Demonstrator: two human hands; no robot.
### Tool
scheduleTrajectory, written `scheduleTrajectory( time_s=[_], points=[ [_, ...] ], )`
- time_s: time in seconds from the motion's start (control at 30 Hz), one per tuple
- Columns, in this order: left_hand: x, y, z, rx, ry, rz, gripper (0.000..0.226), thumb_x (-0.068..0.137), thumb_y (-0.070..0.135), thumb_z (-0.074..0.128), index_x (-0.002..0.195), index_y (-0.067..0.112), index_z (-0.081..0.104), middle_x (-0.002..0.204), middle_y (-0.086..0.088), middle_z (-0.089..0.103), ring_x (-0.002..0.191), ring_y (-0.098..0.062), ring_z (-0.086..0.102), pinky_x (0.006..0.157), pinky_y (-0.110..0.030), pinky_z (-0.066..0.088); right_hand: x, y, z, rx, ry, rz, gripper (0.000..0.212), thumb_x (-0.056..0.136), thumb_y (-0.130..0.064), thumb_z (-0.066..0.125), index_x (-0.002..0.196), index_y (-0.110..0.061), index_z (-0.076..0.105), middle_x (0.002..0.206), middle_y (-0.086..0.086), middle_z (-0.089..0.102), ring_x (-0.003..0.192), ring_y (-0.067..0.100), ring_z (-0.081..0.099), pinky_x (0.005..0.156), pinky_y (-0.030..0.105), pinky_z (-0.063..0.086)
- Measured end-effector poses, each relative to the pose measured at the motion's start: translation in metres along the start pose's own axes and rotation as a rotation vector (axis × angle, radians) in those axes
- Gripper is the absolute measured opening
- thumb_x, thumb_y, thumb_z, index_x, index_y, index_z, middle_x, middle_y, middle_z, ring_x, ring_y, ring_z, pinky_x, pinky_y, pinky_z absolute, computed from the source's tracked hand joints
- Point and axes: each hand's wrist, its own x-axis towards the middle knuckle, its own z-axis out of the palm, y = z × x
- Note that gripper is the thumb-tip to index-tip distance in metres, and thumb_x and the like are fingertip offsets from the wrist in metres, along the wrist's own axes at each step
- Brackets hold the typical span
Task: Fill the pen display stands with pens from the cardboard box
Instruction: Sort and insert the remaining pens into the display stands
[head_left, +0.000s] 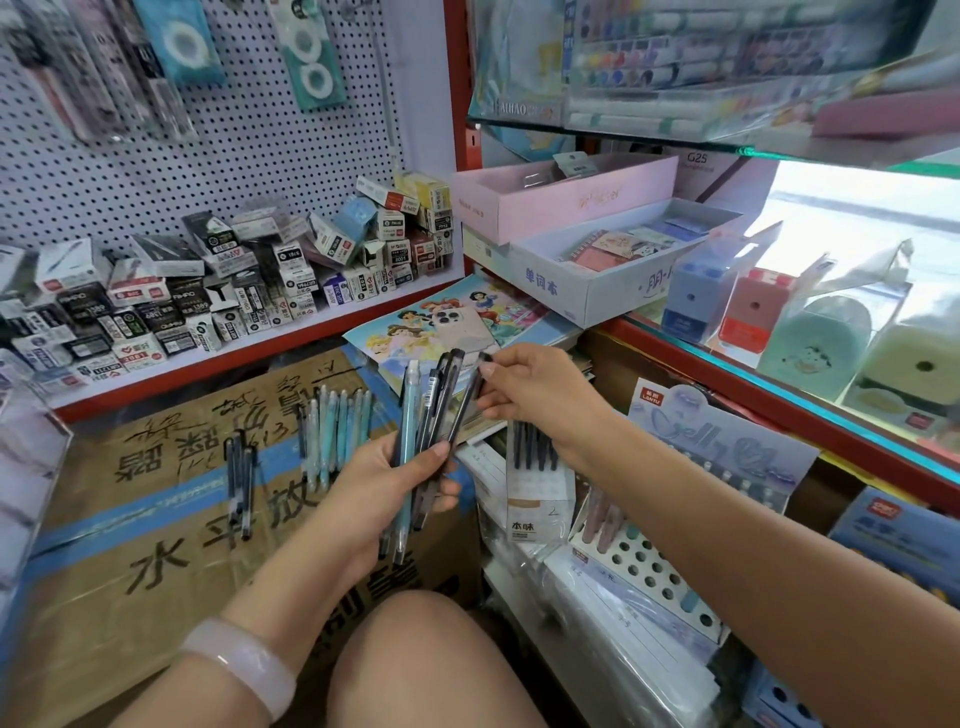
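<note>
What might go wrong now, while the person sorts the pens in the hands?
1. The left hand grips a loose bundle of pens near their lower ends; one may slip out as the right hand pulls a black pen.
2. Pastel pens lying loose on the cardboard box could roll off.

A phone (462, 326) lies on a picture book (415, 322) with cartoon princesses. Many small boxes (218, 291) are piled on the red shelf (270, 340) under a white board full of holes (234, 119). A pink box (561, 200) sits behind a white box (587, 291).
</note>
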Motion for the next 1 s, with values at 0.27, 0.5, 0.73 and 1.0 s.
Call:
scheduleTrajectory(
  time_s=[0.27,0.5,0.73,1.0],
  points=[
    [0.012,-0.008,-0.009,0.014,0.124,-0.027,0.006,0.087,0.007,0.060,0.092,0.005,0.061,0.064,-0.006,0.059,0.047,-0.012,0.054,0.043,-0.019,0.048,0.010,-0.010,-0.064,-0.075,0.364,-0.133,0.007,0.094,-0.016,0.053,0.097,-0.010,0.057,0.076,0.006,0.067,0.068,0.012,0.067,0.067,0.022,0.057],
    [0.025,-0.020,-0.004,0.049,0.172,-0.031,0.013,0.092,0.008,0.053,0.100,0.003,0.063,0.064,-0.001,0.058,0.048,-0.008,0.047,0.043,-0.018,0.040,0.014,0.049,-0.054,-0.695,0.311,-0.227,0.009,0.095,-0.023,0.050,0.090,-0.016,0.047,0.080,0.009,0.068,0.077,0.025,0.067,0.073,0.042,0.055],
    [0.029,-0.023,-0.006,0.069,0.153,-0.012,0.016,0.093,0.007,0.050,0.103,0.003,0.061,0.067,-0.002,0.063,0.046,-0.007,0.047,0.041,-0.016,0.039,0.030,0.080,-0.039,-0.708,0.266,-0.218,0.010,0.095,-0.024,0.049,0.089,-0.017,0.045,0.085,0.016,0.067,0.081,0.031,0.067,0.073,0.047,0.054],
    [0.030,-0.024,-0.001,0.046,0.139,0.007,0.015,0.092,0.007,0.052,0.106,0.005,0.058,0.074,-0.003,0.070,0.051,-0.011,0.054,0.047,-0.020,0.046,0.035,0.081,-0.036,-0.836,0.228,-0.268,0.011,0.097,-0.023,0.045,0.093,-0.013,0.046,0.082,0.014,0.066,0.080,0.029,0.064,0.070,0.045,0.053]
  ],
)
